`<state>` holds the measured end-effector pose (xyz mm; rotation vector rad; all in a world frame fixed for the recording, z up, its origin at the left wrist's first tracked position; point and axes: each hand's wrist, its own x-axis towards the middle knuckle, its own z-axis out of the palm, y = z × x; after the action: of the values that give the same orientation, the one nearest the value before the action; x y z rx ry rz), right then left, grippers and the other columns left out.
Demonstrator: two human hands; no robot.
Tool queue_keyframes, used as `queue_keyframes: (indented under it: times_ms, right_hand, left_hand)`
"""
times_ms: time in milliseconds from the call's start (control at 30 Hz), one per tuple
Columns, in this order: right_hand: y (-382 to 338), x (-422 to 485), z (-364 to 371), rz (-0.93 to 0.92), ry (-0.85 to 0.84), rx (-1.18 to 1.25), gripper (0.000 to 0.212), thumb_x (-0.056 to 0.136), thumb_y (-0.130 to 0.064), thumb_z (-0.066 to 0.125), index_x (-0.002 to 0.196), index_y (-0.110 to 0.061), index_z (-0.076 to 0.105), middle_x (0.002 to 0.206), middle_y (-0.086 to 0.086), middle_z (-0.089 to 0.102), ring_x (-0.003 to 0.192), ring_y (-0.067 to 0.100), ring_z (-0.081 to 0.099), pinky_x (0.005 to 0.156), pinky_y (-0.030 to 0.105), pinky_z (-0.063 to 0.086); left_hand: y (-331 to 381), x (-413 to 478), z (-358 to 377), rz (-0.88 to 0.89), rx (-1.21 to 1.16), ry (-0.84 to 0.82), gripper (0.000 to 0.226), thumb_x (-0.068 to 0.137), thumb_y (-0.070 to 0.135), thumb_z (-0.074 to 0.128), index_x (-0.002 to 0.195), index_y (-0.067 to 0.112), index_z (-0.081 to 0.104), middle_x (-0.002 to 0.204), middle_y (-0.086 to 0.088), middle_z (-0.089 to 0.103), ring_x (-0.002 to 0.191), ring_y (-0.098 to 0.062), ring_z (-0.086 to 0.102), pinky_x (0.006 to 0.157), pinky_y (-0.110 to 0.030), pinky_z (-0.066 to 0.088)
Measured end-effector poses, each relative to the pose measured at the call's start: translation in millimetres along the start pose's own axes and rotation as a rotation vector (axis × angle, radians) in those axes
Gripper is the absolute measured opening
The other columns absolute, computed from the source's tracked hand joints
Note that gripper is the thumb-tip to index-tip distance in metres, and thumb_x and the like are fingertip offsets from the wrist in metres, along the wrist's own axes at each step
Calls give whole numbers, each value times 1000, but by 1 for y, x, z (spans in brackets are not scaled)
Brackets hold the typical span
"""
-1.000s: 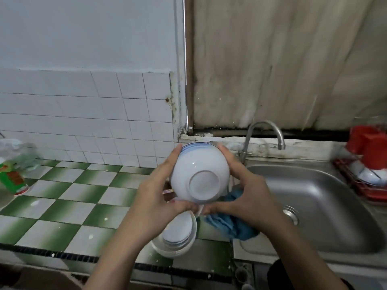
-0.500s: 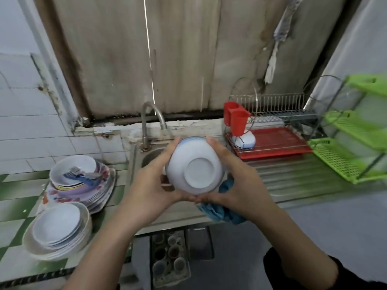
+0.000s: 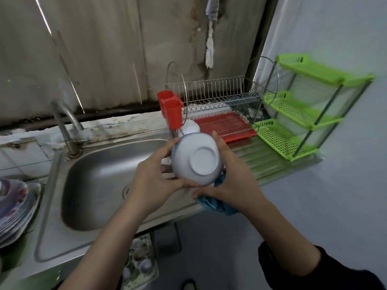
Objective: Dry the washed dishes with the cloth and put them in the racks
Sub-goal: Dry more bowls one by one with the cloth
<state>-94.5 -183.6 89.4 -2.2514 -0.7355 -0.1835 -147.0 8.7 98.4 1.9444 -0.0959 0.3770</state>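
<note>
A white bowl (image 3: 196, 159) with a blue rim is held bottom toward me over the sink's right edge. My left hand (image 3: 152, 181) grips its left side, thumb at the lower rim. My right hand (image 3: 232, 181) cups its right side and also holds a blue cloth (image 3: 215, 204) bunched under the palm. Just behind stands the wire dish rack (image 3: 215, 95) with a red tray (image 3: 226, 126), a red cutlery cup (image 3: 170, 110) and one white bowl (image 3: 189, 126) upside down in it. A green three-tier plastic rack (image 3: 293, 114) stands to the right.
The steel sink (image 3: 104, 176) with its tap (image 3: 65, 126) lies to the left. A stack of patterned plates (image 3: 14, 208) sits at the far left edge. An egg tray (image 3: 140, 262) is on the floor below. A grey wall is on the right.
My view has swung right from the tiled counter to the sink and racks. The bowl, held in both hands with the cloth, has moved right toward the wire rack.
</note>
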Motion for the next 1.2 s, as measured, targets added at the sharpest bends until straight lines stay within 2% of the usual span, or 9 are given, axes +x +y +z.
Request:
queue_keyframes:
  times_ms: [100,267,400,500,600,733,933,1100,1200]
  right_hand:
    - [30,15,-1,27,28,-8,126,59,-55,87,147,-48,-2,156,-8,32,136,17,40,98,48,47]
    - [79,50,2,89,40,1,116,63,-61,81,150,-42,6,156,-6,33,136,15,40,100,41,46]
    - [118,83,3,132,-12,11,117,62,-58,83,151,-40,10,153,-4,37,134,18,43,99,42,47]
    - [143,110,5,139,-26,18,115,60,-54,86,153,-29,22,152,-3,38,134,15,40,103,38,44]
    - [163,132,8,161,-51,-11,116,58,-54,88,152,-26,26,145,0,40,127,16,44,98,36,44]
    - [187,157,14,183,-104,-38,117,59,-56,87,153,-26,25,144,0,42,126,18,47,97,40,48]
    - [215,190,19,178,-163,48,113,57,-52,89,151,-24,32,144,1,46,129,19,47,103,41,45]
    - [232,225,16,146,-220,115,116,46,-68,80,147,-31,37,140,-5,49,125,16,49,100,40,47]
    - [243,246,13,133,-283,150,114,47,-56,89,147,-31,39,139,-6,50,124,14,49,103,38,45]
  left_hand:
    - [-11,27,22,-9,-20,-20,95,54,13,93,137,31,49,120,12,61,87,-4,68,66,-12,52]
    - [-37,78,54,-17,-69,-60,92,58,4,90,140,18,48,120,27,52,97,20,56,72,-6,49]
    - [-62,117,75,-63,-63,-50,90,61,9,90,136,32,45,120,34,46,101,3,60,75,-9,51]
    - [-83,143,90,-126,-68,-38,90,61,9,90,132,38,43,121,27,50,106,-9,61,80,-18,55]
    - [-102,164,100,-170,-42,-17,95,59,11,91,139,30,45,127,14,54,112,-14,60,88,-29,56]
    - [-115,186,111,-188,23,-6,96,62,13,90,144,21,42,127,16,50,110,-5,57,83,-9,49]
    - [-127,213,122,-251,135,-13,96,71,21,86,150,25,32,139,8,47,123,-9,46,103,-36,47]
    - [-129,236,129,-276,196,66,92,74,23,84,150,29,31,145,6,46,127,-7,41,103,-20,37]
    - [-129,247,134,-283,247,120,89,73,32,84,148,32,35,143,7,48,125,-5,43,101,-18,36]
